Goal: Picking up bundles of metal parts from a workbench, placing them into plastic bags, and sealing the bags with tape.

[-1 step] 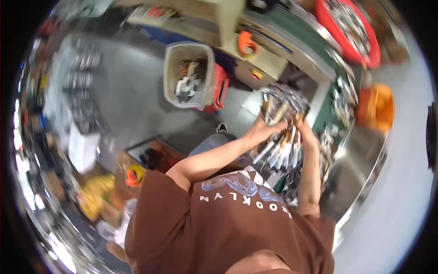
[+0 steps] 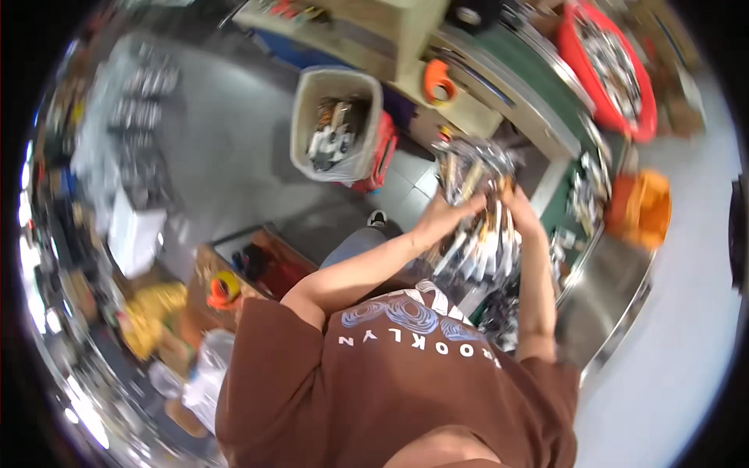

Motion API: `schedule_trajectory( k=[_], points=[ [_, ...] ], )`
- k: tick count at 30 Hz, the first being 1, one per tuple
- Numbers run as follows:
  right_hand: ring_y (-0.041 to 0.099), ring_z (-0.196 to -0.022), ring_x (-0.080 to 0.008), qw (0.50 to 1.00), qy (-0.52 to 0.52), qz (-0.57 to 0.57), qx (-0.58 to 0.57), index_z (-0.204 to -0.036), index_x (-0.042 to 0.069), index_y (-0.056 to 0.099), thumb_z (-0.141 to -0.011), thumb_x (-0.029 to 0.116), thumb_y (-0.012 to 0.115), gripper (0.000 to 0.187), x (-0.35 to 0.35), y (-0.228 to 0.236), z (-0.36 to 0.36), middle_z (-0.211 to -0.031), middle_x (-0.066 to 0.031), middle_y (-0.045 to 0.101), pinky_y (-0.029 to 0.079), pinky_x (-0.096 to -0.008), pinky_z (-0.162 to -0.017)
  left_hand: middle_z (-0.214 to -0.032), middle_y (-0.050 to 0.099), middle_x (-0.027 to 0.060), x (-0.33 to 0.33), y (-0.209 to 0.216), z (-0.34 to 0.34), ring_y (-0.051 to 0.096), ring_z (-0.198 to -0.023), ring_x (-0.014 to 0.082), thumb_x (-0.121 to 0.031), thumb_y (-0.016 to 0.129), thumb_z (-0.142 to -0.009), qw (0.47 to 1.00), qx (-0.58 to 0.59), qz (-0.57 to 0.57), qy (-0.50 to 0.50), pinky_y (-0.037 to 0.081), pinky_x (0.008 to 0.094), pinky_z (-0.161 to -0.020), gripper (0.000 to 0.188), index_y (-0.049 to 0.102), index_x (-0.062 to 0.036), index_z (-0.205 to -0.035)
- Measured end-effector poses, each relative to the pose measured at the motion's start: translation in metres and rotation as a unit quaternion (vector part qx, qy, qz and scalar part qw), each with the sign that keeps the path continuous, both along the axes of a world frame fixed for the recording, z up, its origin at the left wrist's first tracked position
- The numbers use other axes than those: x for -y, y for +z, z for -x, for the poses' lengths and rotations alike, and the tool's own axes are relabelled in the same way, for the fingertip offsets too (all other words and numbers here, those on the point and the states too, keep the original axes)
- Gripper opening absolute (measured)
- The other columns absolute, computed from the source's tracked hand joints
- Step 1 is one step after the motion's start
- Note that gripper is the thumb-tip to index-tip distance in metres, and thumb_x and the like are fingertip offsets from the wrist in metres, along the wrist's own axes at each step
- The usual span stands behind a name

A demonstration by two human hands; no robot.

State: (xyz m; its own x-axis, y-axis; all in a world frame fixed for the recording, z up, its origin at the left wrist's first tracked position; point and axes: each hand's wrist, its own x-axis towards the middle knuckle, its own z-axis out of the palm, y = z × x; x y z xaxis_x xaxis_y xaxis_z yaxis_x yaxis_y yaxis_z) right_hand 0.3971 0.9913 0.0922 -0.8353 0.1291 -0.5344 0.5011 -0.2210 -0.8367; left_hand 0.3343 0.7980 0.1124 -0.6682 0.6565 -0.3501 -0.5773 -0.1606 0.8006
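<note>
Silvery packets (image 2: 476, 207) sit bunched between the left hand (image 2: 443, 216) and right hand (image 2: 518, 209), fingers clamped around them; a loose grip could spill some onto the floor (image 2: 226, 156).

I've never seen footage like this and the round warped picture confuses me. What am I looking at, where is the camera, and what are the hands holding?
There is no machine here: a person works with two bare hands. The camera sits on the person's head and looks down through a fisheye lens, which bends straight edges. You see the brown shirt and both forearms reaching forward. The left hand and the right hand both grip a bundle of shiny silver packets; it is too blurred to tell more. On the floor stands a pale bin with scraps inside. A red basket sits on the green-topped workbench, and an orange object lies to the right.
</note>
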Motion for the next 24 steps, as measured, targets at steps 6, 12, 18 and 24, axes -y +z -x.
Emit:
schedule_trajectory(
  k=[6, 12, 18, 24],
  points=[
    [0.058, -0.088, -0.0152, 0.768, 0.555, -0.035, 0.318, -0.106, 0.001, 0.06, -0.07, 0.054, 0.068, 0.065, 0.192, 0.016, 0.32, -0.11, -0.0093, 0.058, 0.047, -0.0292, -0.077, -0.11, 0.057, 0.0081, 0.095, -0.029, 0.104, 0.057, -0.095, 0.0211, -0.052, 0.048, -0.085, 0.812, 0.315, -0.287, 0.4, 0.046, 0.0339, -0.083, 0.057, 0.048, -0.0056, -0.119],
    [0.044, -0.114, -0.0197, 0.371, 0.886, -0.247, 0.129, -0.123, 0.009, 0.051, -0.069, 0.063, 0.063, 0.077, 0.367, -0.082, 0.368, -0.124, -0.0072, 0.051, 0.031, -0.0333, -0.097, -0.133, 0.038, 0.0069, 0.094, -0.133, 0.147, 0.04, -0.12, 0.0272, -0.063, 0.037, -0.083, 0.548, 0.144, -0.448, 0.692, 0.031, 0.0404, -0.102, 0.073, 0.03, -0.012, -0.135],
    [0.047, -0.113, -0.0284, 0.158, 0.934, -0.312, -0.069, -0.122, 0.012, 0.051, -0.076, 0.065, 0.05, 0.07, 0.382, -0.189, 0.385, -0.122, -0.0131, 0.052, 0.036, -0.0396, -0.094, -0.13, 0.04, 0.0128, 0.081, -0.157, 0.202, 0.047, -0.108, 0.0235, -0.057, 0.06, -0.075, 0.313, 0.298, -0.262, 0.863, 0.038, 0.0344, -0.093, 0.091, 0.027, 0.0061, -0.132],
    [0.052, -0.103, -0.0357, 0.231, 0.907, -0.266, -0.232, -0.118, 0.002, 0.048, -0.081, 0.061, 0.045, 0.07, 0.374, -0.116, 0.355, -0.107, -0.0237, 0.056, 0.04, -0.0417, -0.087, -0.119, 0.049, 0.0144, 0.064, -0.197, 0.102, 0.05, -0.105, 0.0235, -0.036, 0.05, -0.089, 0.751, 0.15, -0.092, 0.636, 0.04, 0.0349, -0.091, 0.055, 0.039, 0.0028, -0.126]
  ],
)
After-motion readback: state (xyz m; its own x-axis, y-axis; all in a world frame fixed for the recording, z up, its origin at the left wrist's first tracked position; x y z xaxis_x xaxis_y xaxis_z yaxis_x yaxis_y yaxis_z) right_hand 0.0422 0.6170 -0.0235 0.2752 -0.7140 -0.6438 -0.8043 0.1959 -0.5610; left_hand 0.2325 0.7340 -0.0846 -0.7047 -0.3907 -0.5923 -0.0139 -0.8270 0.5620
